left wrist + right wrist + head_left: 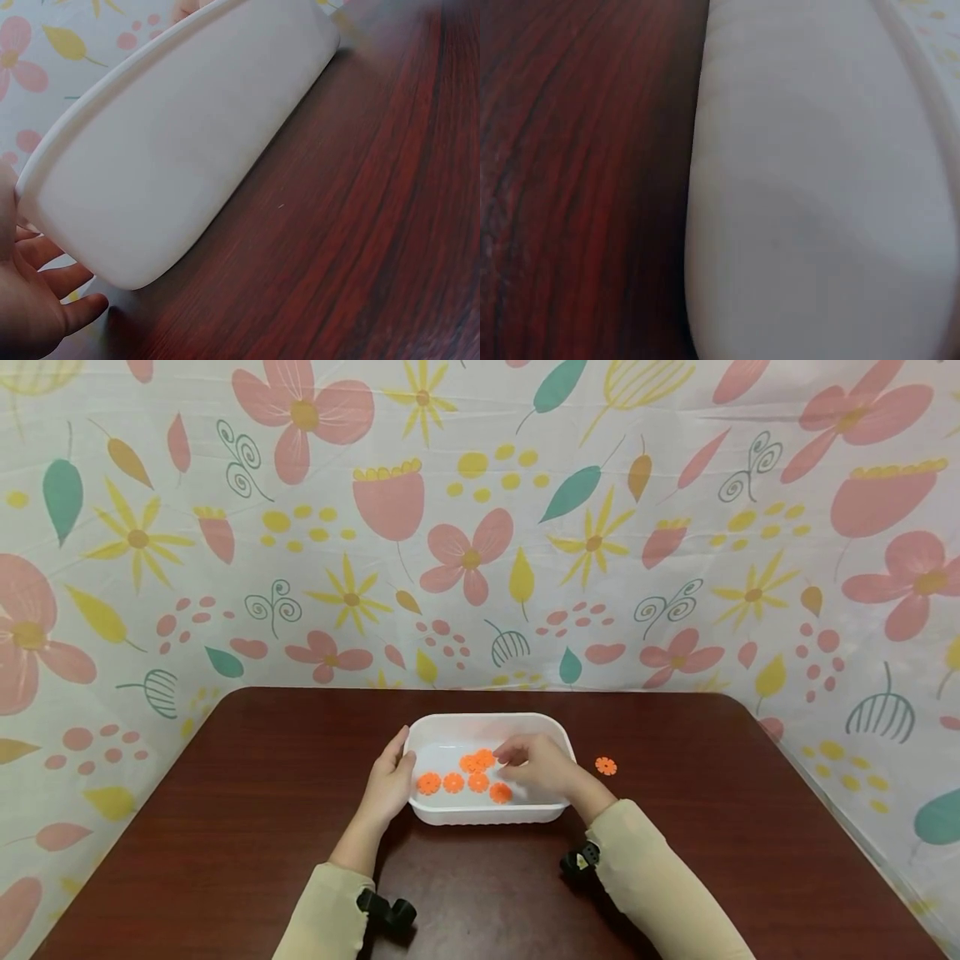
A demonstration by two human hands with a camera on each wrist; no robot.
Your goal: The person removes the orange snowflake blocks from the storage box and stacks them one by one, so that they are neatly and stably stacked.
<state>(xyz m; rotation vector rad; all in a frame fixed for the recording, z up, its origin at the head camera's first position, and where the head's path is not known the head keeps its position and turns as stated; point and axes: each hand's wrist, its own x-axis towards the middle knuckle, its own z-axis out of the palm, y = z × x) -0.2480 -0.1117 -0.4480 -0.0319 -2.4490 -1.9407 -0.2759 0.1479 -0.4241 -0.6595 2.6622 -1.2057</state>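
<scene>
Orange flower-shaped pieces [453,783] are lying in the white tray [487,816], lower centre of the head view. The right hand [540,766] is reaching in from the right; whether its grip is holding a piece, I cannot tell. The left hand's [388,783] grip is clasping the tray's left end. A lone orange piece [606,766] is lying farther right on the brown desk [225,827]; floral cloth [480,468] is filling the upper frame.

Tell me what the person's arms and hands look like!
The left sleeve and the right sleeve are long and plain beige. A chunky little black gadget sits at each wrist: the left gadget and the right gadget. The left hand and right hand are bare, with no gloves.
</scene>
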